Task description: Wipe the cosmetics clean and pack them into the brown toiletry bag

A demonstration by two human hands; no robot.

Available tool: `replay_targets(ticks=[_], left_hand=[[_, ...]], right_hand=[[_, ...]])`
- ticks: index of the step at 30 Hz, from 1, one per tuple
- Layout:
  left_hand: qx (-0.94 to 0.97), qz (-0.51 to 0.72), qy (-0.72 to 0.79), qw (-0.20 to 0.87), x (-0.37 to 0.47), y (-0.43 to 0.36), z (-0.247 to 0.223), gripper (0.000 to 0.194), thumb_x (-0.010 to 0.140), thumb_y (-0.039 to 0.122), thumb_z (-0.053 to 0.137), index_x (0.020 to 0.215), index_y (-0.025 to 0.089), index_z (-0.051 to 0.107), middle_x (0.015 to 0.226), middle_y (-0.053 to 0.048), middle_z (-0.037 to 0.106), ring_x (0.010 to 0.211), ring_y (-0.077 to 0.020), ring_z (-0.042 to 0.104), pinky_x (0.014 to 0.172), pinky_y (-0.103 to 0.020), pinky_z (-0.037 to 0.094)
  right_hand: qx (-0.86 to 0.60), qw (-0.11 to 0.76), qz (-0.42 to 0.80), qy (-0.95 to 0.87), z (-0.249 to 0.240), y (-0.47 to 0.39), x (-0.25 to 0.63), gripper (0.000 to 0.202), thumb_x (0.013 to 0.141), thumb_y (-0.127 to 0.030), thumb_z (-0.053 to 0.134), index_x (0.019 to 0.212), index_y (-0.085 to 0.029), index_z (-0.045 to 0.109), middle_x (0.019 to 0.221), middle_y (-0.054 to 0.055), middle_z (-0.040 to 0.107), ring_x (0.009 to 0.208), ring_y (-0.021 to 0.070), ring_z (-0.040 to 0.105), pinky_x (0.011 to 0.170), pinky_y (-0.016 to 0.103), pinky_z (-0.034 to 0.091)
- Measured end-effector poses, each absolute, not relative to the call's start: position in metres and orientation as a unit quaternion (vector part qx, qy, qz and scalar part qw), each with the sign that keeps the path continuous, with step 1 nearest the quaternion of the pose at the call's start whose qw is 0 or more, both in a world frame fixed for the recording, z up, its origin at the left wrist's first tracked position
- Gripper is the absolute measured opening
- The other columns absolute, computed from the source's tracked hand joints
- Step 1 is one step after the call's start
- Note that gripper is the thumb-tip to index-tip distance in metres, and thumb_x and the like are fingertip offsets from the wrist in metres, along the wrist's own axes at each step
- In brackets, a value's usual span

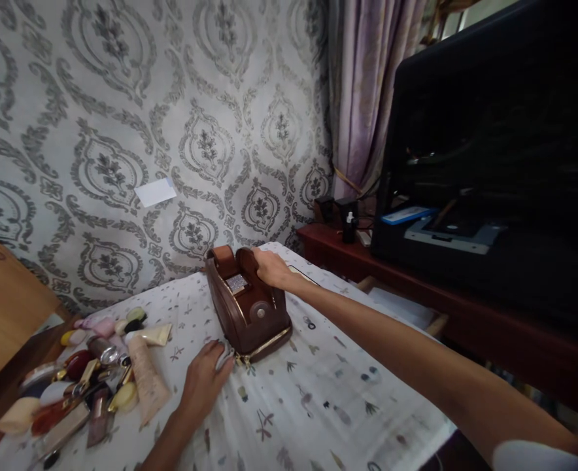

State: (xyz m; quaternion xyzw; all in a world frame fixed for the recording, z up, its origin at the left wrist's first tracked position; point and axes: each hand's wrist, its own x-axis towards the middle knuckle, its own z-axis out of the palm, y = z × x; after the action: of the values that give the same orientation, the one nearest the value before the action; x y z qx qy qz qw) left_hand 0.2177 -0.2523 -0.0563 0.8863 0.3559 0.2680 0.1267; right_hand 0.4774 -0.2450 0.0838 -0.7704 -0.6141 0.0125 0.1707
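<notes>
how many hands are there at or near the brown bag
2. The right hand is at the far right edge of the brown bag, and the left hand is by its near left corner, on the tablecloth. No others show.

No writing can be read (numbers included); no brands either.

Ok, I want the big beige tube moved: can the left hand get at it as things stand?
Likely yes: only patterned cloth shows between the left hand and the big beige tube.
</notes>
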Motion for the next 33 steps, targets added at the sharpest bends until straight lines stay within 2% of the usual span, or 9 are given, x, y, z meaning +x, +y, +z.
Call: replay_targets(ticks=[8,11,13,16,19,23,25,29,33], left_hand=[[0.873,0.289,0.366,0.142,0.224,-0.25,-0.069,0.026,0.091,0.04,0.05,0.089,0.019,0.064,0.093,-0.009,0.069,0.094,-0.0268,0.066,0.084,-0.038,0.052],[0.864,0.28,0.384,0.165,0.223,-0.253,-0.067,0.025,0.091,0.041,0.049,0.091,0.02,0.061,0.09,-0.008,0.069,0.088,-0.0252,0.066,0.079,-0.037,0.052],[0.856,0.271,0.399,0.185,0.222,-0.255,-0.06,0.025,0.092,0.039,0.046,0.102,0.02,0.058,0.094,-0.006,0.069,0.086,-0.023,0.067,0.076,-0.035,0.052],[0.859,0.286,0.391,0.162,0.224,-0.255,-0.04,0.038,0.094,0.029,0.04,0.131,0.022,0.045,0.116,-0.008,0.066,0.102,-0.0217,0.066,0.085,-0.035,0.051],[0.888,0.287,0.351,0.08,0.233,-0.253,-0.011,0.056,0.092,0.017,0.035,0.147,0.026,0.031,0.125,-0.008,0.061,0.108,-0.0208,0.063,0.089,-0.033,0.049],[0.916,0.164,0.364,-0.029,0.25,-0.253,0.027,0.072,0.086,0.008,0.038,0.152,0.033,0.027,0.101,-0.003,0.065,0.078,-0.0185,0.067,0.071,-0.028,0.047],[0.917,0.114,0.378,-0.057,0.256,-0.255,0.04,0.07,0.086,0.007,0.04,0.15,0.033,0.032,0.1,-0.002,0.066,0.074,-0.0186,0.067,0.067,-0.028,0.046],[0.907,0.112,0.403,-0.06,0.258,-0.255,0.045,0.057,0.087,0.009,0.04,0.141,0.03,0.044,0.111,-0.005,0.068,0.083,-0.022,0.068,0.07,-0.03,0.046],[0.905,0.138,0.4,-0.05,0.257,-0.253,0.036,0.058,0.086,0.008,0.04,0.14,0.029,0.045,0.113,-0.004,0.068,0.085,-0.0208,0.068,0.072,-0.029,0.047]], right_hand=[[-0.753,0.187,0.022,-0.631,0.081,-0.242,0.483,0.048,0.083,-0.005,0.049,0.129,-0.017,0.052,0.116,0.015,0.068,0.108,0.0278,0.064,0.078,0.03,0.045],[-0.751,0.204,0.027,-0.628,0.077,-0.247,0.482,0.052,0.085,-0.009,0.047,0.136,-0.018,0.046,0.116,0.014,0.068,0.106,0.0277,0.065,0.081,0.032,0.045],[-0.754,0.22,0.027,-0.619,0.071,-0.254,0.48,0.06,0.088,-0.012,0.045,0.146,-0.016,0.033,0.12,0.016,0.066,0.108,0.028,0.064,0.085,0.033,0.045],[-0.757,0.279,0.045,-0.589,0.056,-0.267,0.477,0.068,0.089,-0.017,0.044,0.151,-0.007,0.018,0.127,0.019,0.063,0.112,0.0282,0.062,0.091,0.034,0.045],[-0.749,0.342,0.071,-0.563,0.041,-0.277,0.475,0.065,0.086,-0.015,0.044,0.148,-0.006,0.028,0.128,0.018,0.062,0.115,0.0278,0.06,0.096,0.034,0.044],[-0.715,0.384,0.068,-0.58,0.03,-0.277,0.477,0.062,0.079,-0.007,0.041,0.141,-0.011,0.041,0.123,0.013,0.066,0.115,0.0273,0.059,0.097,0.035,0.044],[-0.698,0.402,0.063,-0.589,0.027,-0.274,0.48,0.064,0.078,-0.006,0.04,0.141,-0.012,0.042,0.121,0.012,0.067,0.113,0.0267,0.06,0.098,0.035,0.045],[-0.681,0.425,0.05,-0.594,0.02,-0.267,0.487,0.066,0.079,-0.005,0.038,0.144,-0.01,0.038,0.125,0.013,0.065,0.115,0.0259,0.059,0.102,0.038,0.043],[-0.676,0.42,0.048,-0.604,0.014,-0.265,0.488,0.065,0.079,-0.004,0.039,0.144,-0.009,0.038,0.127,0.015,0.062,0.116,0.0261,0.058,0.105,0.041,0.041]])
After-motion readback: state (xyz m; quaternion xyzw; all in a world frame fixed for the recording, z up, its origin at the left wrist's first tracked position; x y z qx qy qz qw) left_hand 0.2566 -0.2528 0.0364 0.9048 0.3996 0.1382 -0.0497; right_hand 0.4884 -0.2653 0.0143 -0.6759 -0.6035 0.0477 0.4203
